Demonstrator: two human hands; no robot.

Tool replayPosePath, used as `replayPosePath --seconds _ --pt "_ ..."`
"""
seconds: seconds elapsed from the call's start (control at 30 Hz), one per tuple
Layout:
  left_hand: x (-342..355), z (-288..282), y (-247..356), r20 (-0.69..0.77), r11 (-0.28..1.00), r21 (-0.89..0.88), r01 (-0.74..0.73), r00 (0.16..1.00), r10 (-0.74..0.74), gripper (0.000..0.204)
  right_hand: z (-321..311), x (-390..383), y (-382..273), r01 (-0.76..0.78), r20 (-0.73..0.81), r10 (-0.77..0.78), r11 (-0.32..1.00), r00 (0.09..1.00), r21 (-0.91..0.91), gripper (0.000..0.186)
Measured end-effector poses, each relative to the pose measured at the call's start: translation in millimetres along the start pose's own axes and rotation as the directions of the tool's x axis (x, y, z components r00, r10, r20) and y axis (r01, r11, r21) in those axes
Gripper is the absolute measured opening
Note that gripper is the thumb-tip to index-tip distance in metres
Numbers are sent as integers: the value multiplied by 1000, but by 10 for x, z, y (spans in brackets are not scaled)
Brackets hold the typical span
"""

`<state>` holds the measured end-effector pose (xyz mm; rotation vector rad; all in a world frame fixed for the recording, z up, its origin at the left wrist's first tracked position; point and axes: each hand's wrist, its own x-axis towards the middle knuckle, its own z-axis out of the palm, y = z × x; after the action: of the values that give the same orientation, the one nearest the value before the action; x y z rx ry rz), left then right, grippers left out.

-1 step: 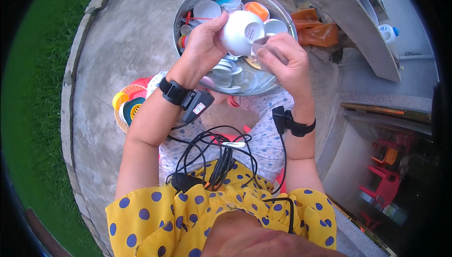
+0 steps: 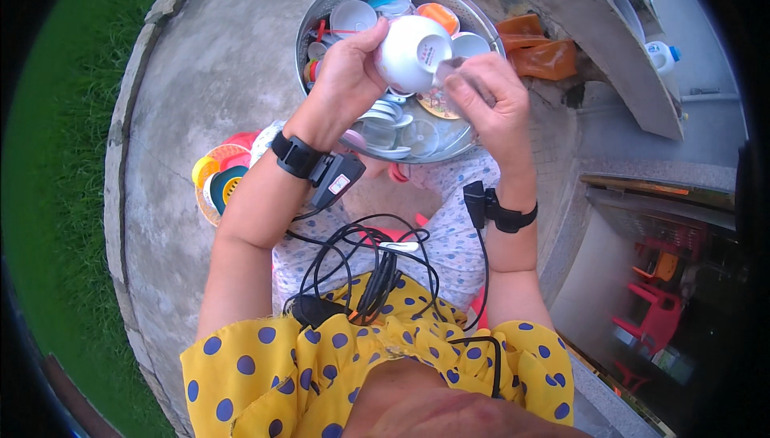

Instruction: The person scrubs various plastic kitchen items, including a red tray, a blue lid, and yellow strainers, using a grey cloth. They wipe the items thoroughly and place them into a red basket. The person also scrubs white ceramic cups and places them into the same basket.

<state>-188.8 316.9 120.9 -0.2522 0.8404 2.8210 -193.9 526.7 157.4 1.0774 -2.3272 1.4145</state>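
Above a wide metal basin (image 2: 305, 25), my left hand (image 2: 353, 69) grips a white bowl (image 2: 405, 53) by its side. The bowl is tipped so that its base, with a small printed mark, faces up. My right hand (image 2: 491, 95) is closed on a small greyish cloth-like piece (image 2: 449, 71), blurred, at the bowl's right side. Inside the basin are a white bowl (image 2: 353, 16), an orange item (image 2: 438, 16), a stack of pale spoons or small dishes (image 2: 387, 114) and a clear round lid (image 2: 419, 138). My hands hide part of the basin's contents.
An orange-brown folded piece (image 2: 541, 53) lies right of the basin, near a leaning board (image 2: 609, 61) and a white jug (image 2: 659, 56). Colourful plastic baskets (image 2: 220, 177) sit by my left leg. Coiled black cable (image 2: 369, 257) rests on my lap.
My right hand has shifted slightly to the right with the greyish piece. The bowl has turned a little in my left hand, which stays in place.
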Motion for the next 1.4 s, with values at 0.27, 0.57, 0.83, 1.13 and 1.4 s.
replayPosePath --seconds 0.27,0.57,0.83,1.13,1.4 --pt "12 -59 -23 15 996 71 -58 998 57 39 127 9 -113 -1 -78 -20 962 997 -272 20" --pt "72 -58 -102 83 983 180 -24 996 9 38 83 -11 -45 -160 -227 185 979 956 124 21" --pt "-9 -21 -240 11 970 240 -49 999 47 34 196 -6 -137 14 -92 -33 979 995 -205 22" --pt "10 -12 -190 80 972 222 -73 995 56 37 299 -32 -260 148 21 -147 971 989 -187 20" --pt "-127 121 -253 89 715 688 -127 992 91 69 277 7 -352 -36 -187 -37 927 982 -374 16"
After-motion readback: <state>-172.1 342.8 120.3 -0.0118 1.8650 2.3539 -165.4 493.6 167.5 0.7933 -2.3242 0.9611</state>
